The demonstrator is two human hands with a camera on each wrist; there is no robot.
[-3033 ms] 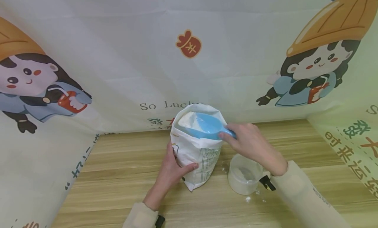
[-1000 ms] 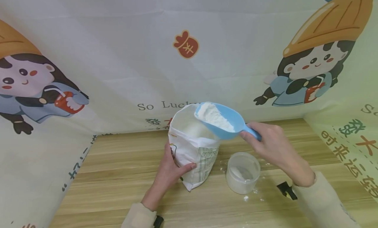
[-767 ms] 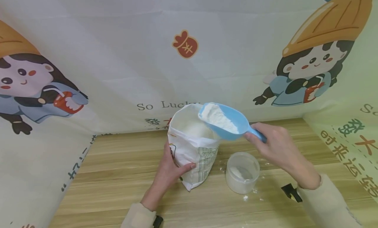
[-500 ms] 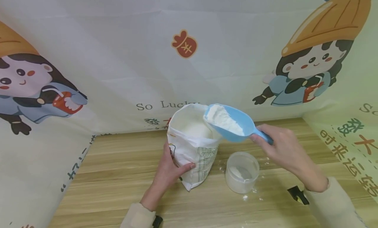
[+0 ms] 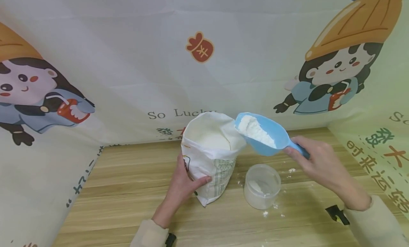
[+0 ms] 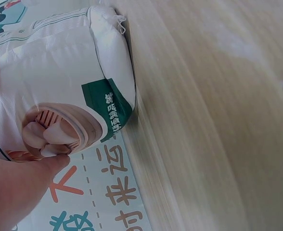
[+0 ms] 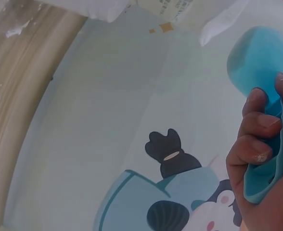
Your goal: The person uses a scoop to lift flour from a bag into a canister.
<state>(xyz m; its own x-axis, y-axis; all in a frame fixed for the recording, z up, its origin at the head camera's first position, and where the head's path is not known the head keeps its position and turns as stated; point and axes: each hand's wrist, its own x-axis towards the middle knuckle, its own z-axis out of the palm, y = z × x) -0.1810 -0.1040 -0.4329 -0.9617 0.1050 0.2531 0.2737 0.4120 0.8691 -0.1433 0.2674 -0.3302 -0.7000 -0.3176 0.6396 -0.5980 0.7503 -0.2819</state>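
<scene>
In head view only: white powder [image 5: 257, 130] heaped in the blue scoop [image 5: 277, 133], and the clear round jar [image 5: 261, 201] on the wooden table [image 5: 127, 183]. In left wrist view only: the bamboo steamer print [image 6: 62, 126] on the white bag [image 5: 221, 170]. In right wrist view only: fingertips [image 7: 257, 150] curled onto the scoop handle. Scoop: gripped in the right hand [image 5: 317, 163], raised by the bag mouth. Bag: clasped between thumb and fingers of the left hand [image 5: 183, 183], left of the jar.
</scene>
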